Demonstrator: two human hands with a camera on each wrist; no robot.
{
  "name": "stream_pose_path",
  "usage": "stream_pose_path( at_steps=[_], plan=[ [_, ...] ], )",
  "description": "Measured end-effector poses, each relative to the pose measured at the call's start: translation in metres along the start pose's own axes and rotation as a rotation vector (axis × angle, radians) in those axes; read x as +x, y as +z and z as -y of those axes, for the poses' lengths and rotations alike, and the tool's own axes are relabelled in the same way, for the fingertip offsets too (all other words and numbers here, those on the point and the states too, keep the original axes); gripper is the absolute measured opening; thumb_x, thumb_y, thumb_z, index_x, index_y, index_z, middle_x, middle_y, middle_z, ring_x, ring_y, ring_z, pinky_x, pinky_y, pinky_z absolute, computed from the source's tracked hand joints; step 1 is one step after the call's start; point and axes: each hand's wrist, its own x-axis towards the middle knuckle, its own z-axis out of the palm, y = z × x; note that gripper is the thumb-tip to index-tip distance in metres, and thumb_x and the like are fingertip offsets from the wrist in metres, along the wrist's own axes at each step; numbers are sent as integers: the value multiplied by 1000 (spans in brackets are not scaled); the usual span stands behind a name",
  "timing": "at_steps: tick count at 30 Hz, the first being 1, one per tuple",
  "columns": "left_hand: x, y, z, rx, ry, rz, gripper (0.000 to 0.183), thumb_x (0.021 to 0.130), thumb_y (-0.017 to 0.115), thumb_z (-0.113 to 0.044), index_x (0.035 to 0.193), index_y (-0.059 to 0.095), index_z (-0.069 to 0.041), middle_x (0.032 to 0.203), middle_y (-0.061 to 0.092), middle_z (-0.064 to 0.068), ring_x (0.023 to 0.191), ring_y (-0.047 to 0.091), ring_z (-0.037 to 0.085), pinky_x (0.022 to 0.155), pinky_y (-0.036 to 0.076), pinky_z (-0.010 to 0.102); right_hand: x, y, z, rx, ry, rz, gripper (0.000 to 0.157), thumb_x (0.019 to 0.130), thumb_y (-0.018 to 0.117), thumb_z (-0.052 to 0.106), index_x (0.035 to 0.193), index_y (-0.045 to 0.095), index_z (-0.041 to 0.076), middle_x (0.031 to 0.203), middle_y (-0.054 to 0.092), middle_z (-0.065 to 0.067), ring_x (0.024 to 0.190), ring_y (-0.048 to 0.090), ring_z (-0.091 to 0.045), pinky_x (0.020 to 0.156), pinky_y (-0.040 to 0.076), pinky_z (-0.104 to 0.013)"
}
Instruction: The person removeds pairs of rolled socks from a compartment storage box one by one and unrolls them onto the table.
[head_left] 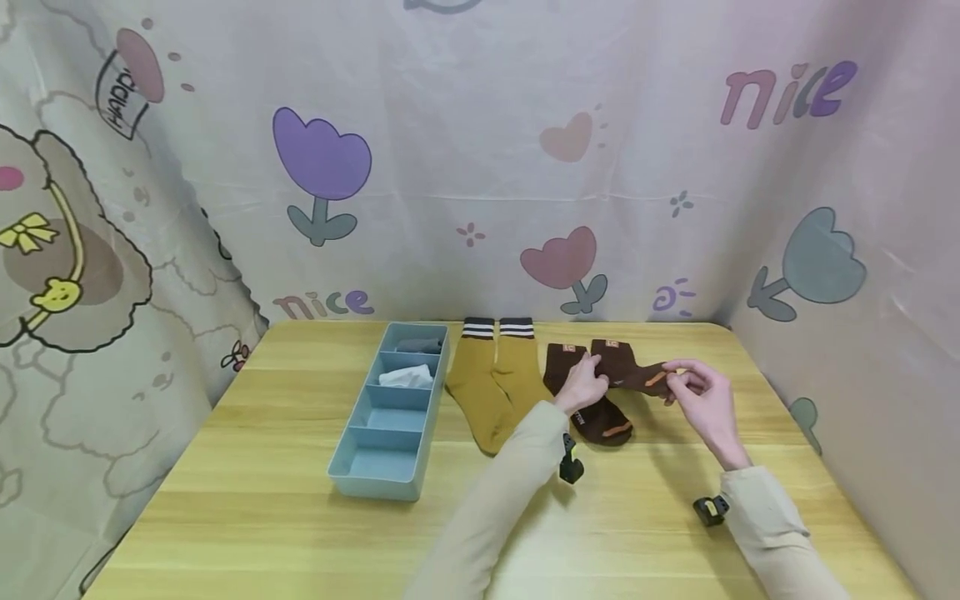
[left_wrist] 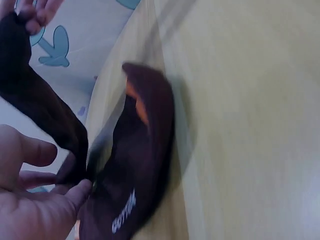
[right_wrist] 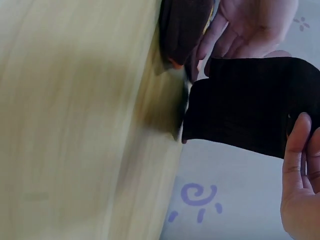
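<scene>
My right hand pinches the toe end of a dark brown sock with an orange stripe, holding that end up off the table. In the right wrist view, the raised sock stretches between both hands. My left hand touches this sock near its cuff, and the left wrist view shows its thumb apart from the fingertips. A second brown sock lies beside it on the table, partly hidden by my left hand. White lettering and an orange patch show on that sock in the left wrist view.
Left of the brown socks lie two mustard socks with striped cuffs. Beside them stands a blue divided box, with a grey folded item and a white one in its far compartments. A printed curtain hangs behind the wooden table.
</scene>
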Motion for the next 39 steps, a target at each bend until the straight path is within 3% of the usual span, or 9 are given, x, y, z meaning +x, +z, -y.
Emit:
stream_pose_path(
  at_steps=[3,11,19,23,27,32,35,36,39],
  plan=[
    [-1,6,-3,25,-5,22,50,100,47,-8,149,45,0,165,30,17,154,29,29,124,31,39,0,-3,-3,-39,40,17,21,93,54,-7,109,63,-17,62,67,7,52,64,-7,52,51,-18],
    [-6,13,-6,97,32,95,49,101,47,-9,149,45,-1,160,42,10,150,37,23,121,34,31,8,-17,-58,-64,120,-13,24,95,53,-1,112,63,-15,65,65,21,52,64,-3,54,53,-19],
    [-12,12,-3,85,34,121,50,101,48,-9,151,44,-4,158,45,8,143,47,18,108,45,26,4,-25,-67,-162,187,-102,19,94,60,10,106,69,-3,54,58,17,46,52,-3,50,44,-19],
    [-17,6,-4,80,28,131,51,100,50,-8,151,44,-5,156,48,9,99,65,16,83,51,23,3,-25,-63,-198,208,-133,21,95,63,19,106,70,3,48,51,14,40,55,-7,53,40,-18],
    [-22,-3,-6,109,21,116,52,99,53,-8,150,45,-4,153,51,10,69,56,14,67,44,20,3,-19,-56,-154,197,-96,22,95,62,18,109,67,1,50,46,13,36,61,-23,46,53,-27],
    [-28,-13,-6,82,-14,96,53,100,53,-9,151,43,-3,129,68,20,39,35,11,52,38,21,3,-7,-53,-137,161,-45,20,95,60,13,110,67,1,56,48,14,40,52,-13,39,52,-41],
    [-34,-22,-6,79,-29,82,54,101,53,-12,152,42,-4,134,65,20,42,34,12,66,46,23,3,-2,-50,-153,132,-38,21,93,60,10,110,68,1,59,52,19,43,47,-5,35,49,-37],
    [-37,-25,-5,88,-24,72,54,100,53,-13,152,42,-4,141,60,18,49,46,11,77,49,24,3,0,-49,-154,118,-37,21,93,60,9,110,69,1,60,53,21,45,48,-3,35,47,-33],
    [-44,-37,-4,102,-5,52,55,100,54,-15,151,42,-1,156,46,14,100,68,20,110,45,32,3,6,-44,-153,68,-26,21,92,61,7,109,70,-1,64,56,26,53,54,0,45,47,-20]
  ],
)
